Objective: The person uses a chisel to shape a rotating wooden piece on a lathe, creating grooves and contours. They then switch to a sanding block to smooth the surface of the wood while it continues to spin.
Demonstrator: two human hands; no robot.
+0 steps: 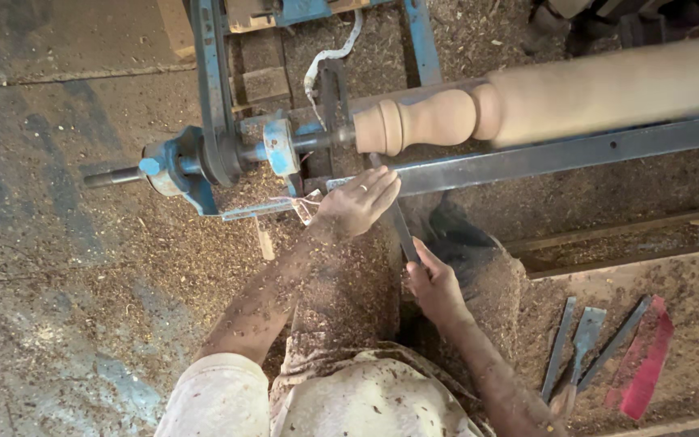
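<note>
The left hand [357, 202] lies palm down with its fingers laid flat over the blade of a long turning chisel [396, 217], pressing it onto the metal tool rest [544, 158], a grey bar that runs along the front of the lathe. The right hand [430, 283] is wrapped tight around the same chisel lower down, at the handle end, close to the person's knee. The tip of the chisel reaches up to the turned wooden spindle [446, 117], meeting it just under the rounded bead at its left end (the exact point of contact is hidden by the fingers). The spindle lies level across the lathe, pale and smooth, its thick plain part running off to the right. To its left stands the blue headstock [204, 158] with a dark belt around the pulley and a shaft sticking out to the left. Both forearms and the person's lap are flecked with shavings. On the floor to the right, well apart from the hands, lie several spare chisels [580, 348] side by side next to a red flat tool [645, 360]. Sawdust [163, 259] covers the floor all around.
</note>
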